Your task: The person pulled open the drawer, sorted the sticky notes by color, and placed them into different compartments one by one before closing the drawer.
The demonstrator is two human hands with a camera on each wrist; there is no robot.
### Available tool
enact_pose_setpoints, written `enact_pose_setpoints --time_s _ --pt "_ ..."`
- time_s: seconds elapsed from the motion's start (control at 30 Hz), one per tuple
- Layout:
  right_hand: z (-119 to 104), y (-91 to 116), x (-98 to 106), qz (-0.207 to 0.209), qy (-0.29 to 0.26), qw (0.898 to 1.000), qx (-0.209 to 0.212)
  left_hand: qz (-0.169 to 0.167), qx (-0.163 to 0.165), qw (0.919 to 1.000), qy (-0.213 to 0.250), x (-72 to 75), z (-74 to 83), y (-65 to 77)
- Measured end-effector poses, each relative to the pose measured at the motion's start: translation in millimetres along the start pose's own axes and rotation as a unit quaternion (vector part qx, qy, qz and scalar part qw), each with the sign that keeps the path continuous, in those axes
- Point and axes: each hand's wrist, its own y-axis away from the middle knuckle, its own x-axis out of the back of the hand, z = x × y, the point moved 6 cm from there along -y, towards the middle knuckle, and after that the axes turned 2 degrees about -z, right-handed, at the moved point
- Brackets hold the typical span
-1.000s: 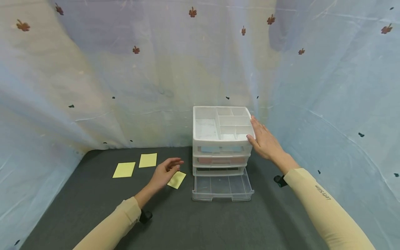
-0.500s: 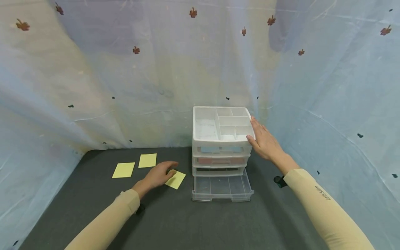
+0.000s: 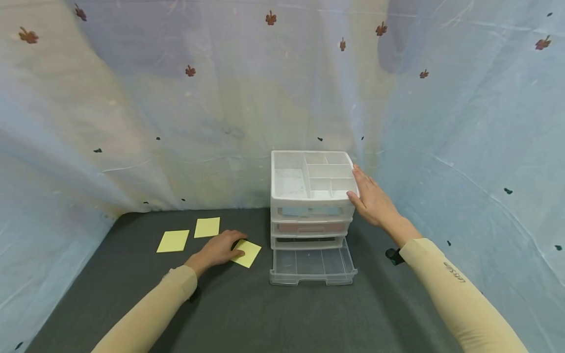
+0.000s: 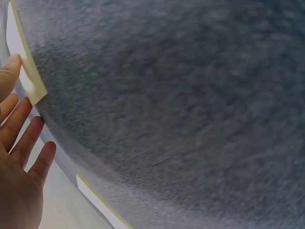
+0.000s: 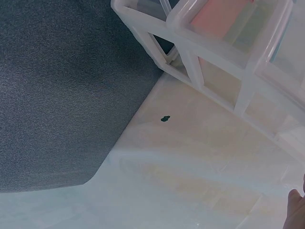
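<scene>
My left hand [image 3: 219,250] is low over a yellow sticky note [image 3: 248,253], its thumb at the note's left part and its fingertips by the far edge. In the left wrist view, the thumb overlaps that sticky note [image 4: 31,82] and the other fingers are fairly straight and spread. My right hand [image 3: 374,201] rests against the right side of a white plastic drawer organizer [image 3: 311,199], thumb near the front top corner. The bottom clear drawer [image 3: 311,264] is pulled out; dividers show in it. Only a bit of the right hand [image 5: 296,212] shows in the right wrist view.
Two more yellow sticky notes, one nearer [image 3: 173,241] and one farther [image 3: 207,227], lie left on the dark tabletop [image 3: 282,318]. The organizer's upper drawers hold bluish and pinkish contents. A patterned curtain [image 3: 229,108] stands behind the table and at its sides.
My left hand has lowered and shifted slightly left, its thumb and fingers coming down around the nearest sticky note. The right hand has stayed against the organizer.
</scene>
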Motion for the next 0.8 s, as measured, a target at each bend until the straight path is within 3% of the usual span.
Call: enact_pose_setpoints --time_s 0.27,0.8 --pt "-1.8 -0.5 1.0 0.004 -0.002 1.000 0.004 0.000 0.015 0.9999 0.005 -3.4 -3.4 0.8" --pt "-1.9 -0.4 0.4 0.005 0.002 1.000 0.003 0.015 0.009 0.9993 0.034 -1.1 -1.3 -0.8"
